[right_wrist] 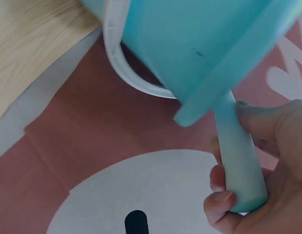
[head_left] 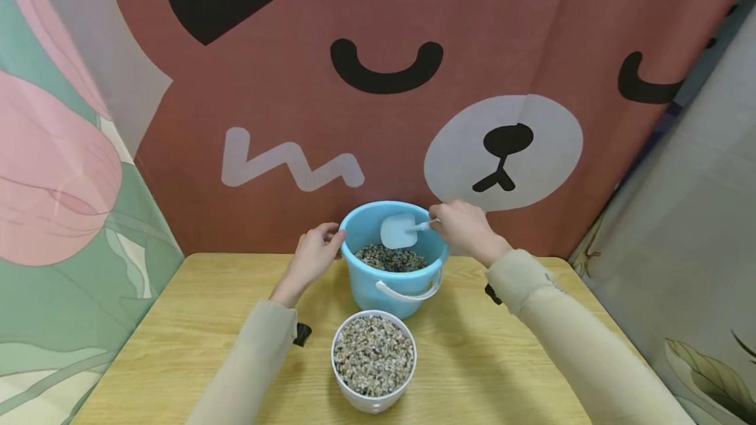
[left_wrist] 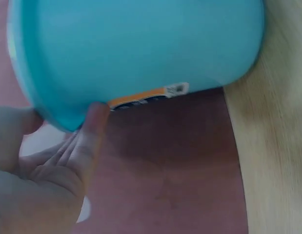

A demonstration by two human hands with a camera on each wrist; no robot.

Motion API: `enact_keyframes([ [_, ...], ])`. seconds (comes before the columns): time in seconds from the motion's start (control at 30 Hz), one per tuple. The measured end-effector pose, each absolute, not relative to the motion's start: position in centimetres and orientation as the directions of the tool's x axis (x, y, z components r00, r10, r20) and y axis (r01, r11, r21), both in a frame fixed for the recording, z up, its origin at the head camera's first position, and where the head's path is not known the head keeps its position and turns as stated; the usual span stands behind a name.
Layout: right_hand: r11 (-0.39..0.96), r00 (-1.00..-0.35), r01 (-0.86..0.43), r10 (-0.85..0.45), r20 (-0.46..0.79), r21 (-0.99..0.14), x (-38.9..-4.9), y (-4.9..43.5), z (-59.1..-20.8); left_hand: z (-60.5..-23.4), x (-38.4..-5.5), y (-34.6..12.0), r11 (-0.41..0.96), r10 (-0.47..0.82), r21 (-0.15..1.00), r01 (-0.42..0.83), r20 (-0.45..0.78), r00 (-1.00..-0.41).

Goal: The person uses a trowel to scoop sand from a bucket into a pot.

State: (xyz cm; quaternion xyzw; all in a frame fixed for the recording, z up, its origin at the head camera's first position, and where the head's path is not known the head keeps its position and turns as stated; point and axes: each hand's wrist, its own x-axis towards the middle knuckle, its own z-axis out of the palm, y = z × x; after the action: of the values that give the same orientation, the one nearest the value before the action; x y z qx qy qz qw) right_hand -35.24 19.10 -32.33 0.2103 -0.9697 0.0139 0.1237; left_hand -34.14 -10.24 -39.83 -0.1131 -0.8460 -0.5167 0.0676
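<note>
A light blue bucket (head_left: 378,290) stands on the table, partly filled with mixed small gravel (head_left: 392,258). My left hand (head_left: 317,251) pinches its rim at the left, with the thumb at the lip and fingers (left_wrist: 94,124) against the outer wall. My right hand (head_left: 463,227) grips a small toy shovel (head_left: 399,231) by its pale handle (right_wrist: 241,161). The shovel's blade is tilted inside the bucket, above the gravel, and its broad face shows bare. Nearer to me, a white bowl (head_left: 373,405) is filled to about its rim with similar gravel.
The bucket's white handle (head_left: 407,296) hangs down at the front. A wooden table (head_left: 236,300) carries everything, its back edge against a brown curtain (head_left: 283,222) with a bear's face. Patterned cloths (head_left: 667,241) hang at both sides.
</note>
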Motion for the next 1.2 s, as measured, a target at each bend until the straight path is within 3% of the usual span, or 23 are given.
enact_keyframes([
  [0.2,0.884,-0.875,-0.379,-0.438,0.206,0.273,-36.7,17.2,-33.0,-39.6,-36.4,-9.7,0.488,0.099,0.847,0.21,0.185,-0.978],
  [0.4,0.754,-0.851,-0.357,-0.506,0.141,0.551,-37.8,15.8,-34.0,-39.2,-37.1,-9.4,0.521,0.106,0.828,0.208,0.179,-0.978],
  [0.6,0.661,-0.827,-0.375,-0.555,0.089,0.65,-38.7,14.9,-34.7,-39.7,-37.2,-9.4,0.501,0.078,0.845,0.185,0.169,-0.983],
  [0.87,0.633,-0.784,-0.517,-0.62,-0.023,0.577,-37.5,14.6,-34.5,-40.2,-37.1,-9.3,0.488,0.059,0.854,0.181,0.175,-0.983],
  [1.03,0.715,-0.765,-0.624,-0.641,-0.061,0.315,-36.7,15.3,-33.1,-40.2,-37.1,-9.4,0.473,0.06,0.86,0.189,0.182,-0.981],
  [1.2,0.771,-0.778,-0.627,-0.613,-0.138,0.11,-36.4,15.3,-32.1,-40.1,-37.1,-9.3,0.456,0.07,0.87,0.187,0.175,-0.982],
])
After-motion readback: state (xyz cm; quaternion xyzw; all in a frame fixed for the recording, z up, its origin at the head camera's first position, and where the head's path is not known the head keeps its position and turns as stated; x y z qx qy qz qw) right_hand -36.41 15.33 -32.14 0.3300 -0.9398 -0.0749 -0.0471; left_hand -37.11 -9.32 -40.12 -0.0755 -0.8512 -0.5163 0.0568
